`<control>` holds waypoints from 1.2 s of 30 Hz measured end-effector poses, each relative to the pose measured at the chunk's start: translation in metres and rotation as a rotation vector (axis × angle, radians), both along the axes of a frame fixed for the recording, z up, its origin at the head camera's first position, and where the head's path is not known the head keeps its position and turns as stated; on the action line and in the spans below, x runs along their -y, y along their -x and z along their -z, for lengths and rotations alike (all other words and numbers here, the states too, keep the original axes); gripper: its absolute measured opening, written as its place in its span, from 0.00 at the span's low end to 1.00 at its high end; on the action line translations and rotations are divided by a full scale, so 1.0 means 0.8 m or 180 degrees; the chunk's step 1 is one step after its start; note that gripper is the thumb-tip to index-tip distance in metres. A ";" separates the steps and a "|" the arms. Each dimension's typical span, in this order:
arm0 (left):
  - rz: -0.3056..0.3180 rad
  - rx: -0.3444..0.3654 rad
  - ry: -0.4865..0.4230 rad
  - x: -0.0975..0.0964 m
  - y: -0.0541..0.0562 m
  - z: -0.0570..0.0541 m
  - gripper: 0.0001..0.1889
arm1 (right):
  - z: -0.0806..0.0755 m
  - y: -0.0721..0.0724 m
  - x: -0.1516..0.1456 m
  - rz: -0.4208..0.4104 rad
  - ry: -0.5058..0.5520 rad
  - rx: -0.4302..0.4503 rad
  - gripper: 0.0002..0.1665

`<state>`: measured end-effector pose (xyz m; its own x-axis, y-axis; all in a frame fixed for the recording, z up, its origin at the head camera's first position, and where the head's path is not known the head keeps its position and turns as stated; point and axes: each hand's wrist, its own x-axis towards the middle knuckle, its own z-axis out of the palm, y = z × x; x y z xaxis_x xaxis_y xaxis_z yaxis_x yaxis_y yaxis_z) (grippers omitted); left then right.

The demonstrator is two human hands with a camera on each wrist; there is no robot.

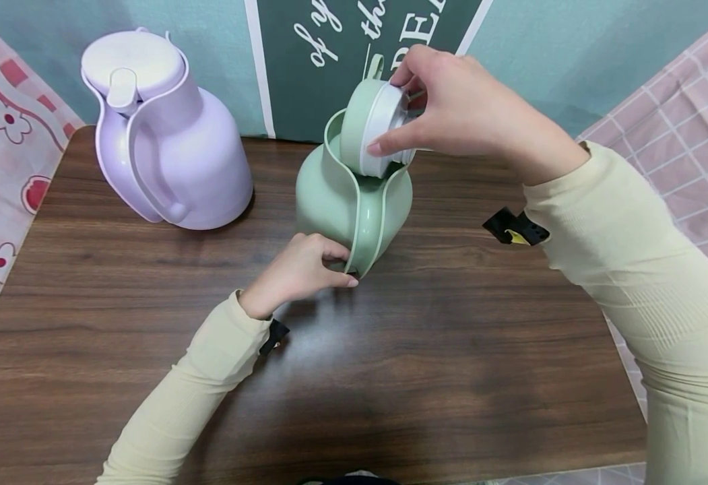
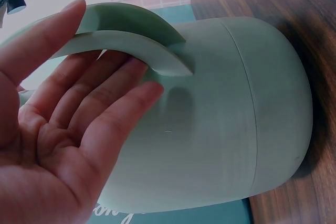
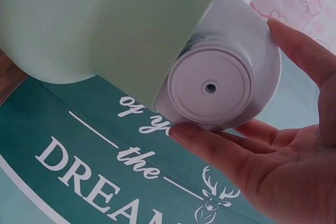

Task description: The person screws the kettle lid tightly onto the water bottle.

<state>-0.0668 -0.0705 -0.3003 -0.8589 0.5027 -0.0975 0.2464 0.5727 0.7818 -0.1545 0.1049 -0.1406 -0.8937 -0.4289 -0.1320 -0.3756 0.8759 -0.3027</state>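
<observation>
A pale green thermos jug (image 1: 323, 195) stands on the wooden table, its handle (image 1: 368, 232) facing the near side. My left hand (image 1: 305, 273) is at this handle; in the left wrist view the fingers reach under the handle (image 2: 126, 43) with the thumb on its other side. Above the jug's mouth, my right hand (image 1: 457, 108) grips the jug's lid (image 1: 354, 128) by its rim, thumb on one side and fingers on the other. The lid is tipped on its side, overlapping the spout edge. Its white underside (image 3: 210, 72), with a small central hole, shows in the right wrist view.
A lilac thermos jug (image 1: 214, 155) with its lid on stands at the table's back left. Behind the table (image 1: 451, 377) hangs a teal cloth with a dark green panel (image 1: 293, 87) bearing white lettering. Pink patterned cloth (image 1: 693, 135) lies along both sides.
</observation>
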 end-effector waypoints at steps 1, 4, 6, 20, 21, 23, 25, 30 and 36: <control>0.0002 0.0005 -0.0004 0.000 0.000 0.000 0.05 | 0.000 0.001 0.000 -0.0010 -0.0023 0.0015 0.44; 0.0004 0.0007 -0.0012 0.000 0.000 0.000 0.05 | 0.000 0.003 0.000 -0.0039 -0.0096 0.0049 0.45; 0.0009 0.0005 -0.0017 0.000 -0.001 0.001 0.05 | 0.002 0.008 -0.001 -0.0054 -0.0118 0.0094 0.48; 0.0020 -0.0013 -0.0035 0.000 0.000 -0.002 0.05 | 0.008 0.037 -0.011 -0.0017 0.0065 0.0546 0.52; 0.0019 -0.0015 -0.0034 0.000 0.000 -0.002 0.05 | 0.008 0.038 -0.011 -0.0003 0.0062 0.0552 0.51; 0.0020 -0.0018 -0.0039 0.000 0.000 -0.001 0.05 | 0.009 0.041 -0.012 0.0049 0.0030 0.0551 0.50; 0.0018 -0.0022 -0.0043 0.000 0.000 -0.001 0.05 | 0.009 0.044 -0.012 0.0076 -0.0009 0.0543 0.50; 0.0013 -0.0035 -0.0041 0.000 0.001 -0.001 0.05 | 0.012 0.054 -0.015 0.0086 -0.0109 0.0573 0.50; 0.0020 -0.0024 -0.0021 0.001 0.001 -0.002 0.05 | 0.013 0.056 -0.018 -0.0043 -0.0094 0.0584 0.51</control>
<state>-0.0676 -0.0714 -0.2990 -0.8564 0.5088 -0.0878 0.2559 0.5659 0.7838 -0.1990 0.1190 -0.1507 -0.8476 -0.4342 -0.3051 -0.3282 0.8807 -0.3415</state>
